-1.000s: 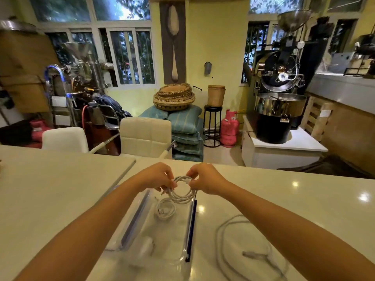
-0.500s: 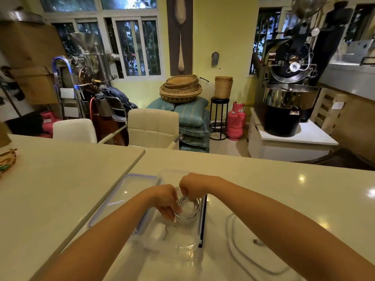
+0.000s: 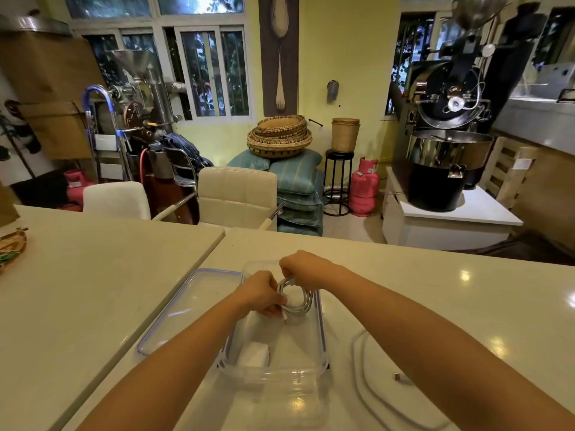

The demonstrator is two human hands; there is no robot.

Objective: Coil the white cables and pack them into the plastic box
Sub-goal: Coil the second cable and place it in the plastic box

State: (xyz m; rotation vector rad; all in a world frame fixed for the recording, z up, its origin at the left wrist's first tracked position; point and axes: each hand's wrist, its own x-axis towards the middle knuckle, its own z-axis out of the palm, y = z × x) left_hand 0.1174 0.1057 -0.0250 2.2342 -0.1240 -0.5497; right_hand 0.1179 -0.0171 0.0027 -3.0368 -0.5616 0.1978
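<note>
While your left hand [image 3: 259, 293] and right hand [image 3: 300, 269] both have fingers curled tight on the coiled white cable [image 3: 298, 306] over the far end of the clear rectangular plastic box [image 3: 322, 334], press it flat to the floor, tuck the plug end inward, then release together.

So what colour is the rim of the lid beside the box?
Blue, on the clear lid; head view.
</note>
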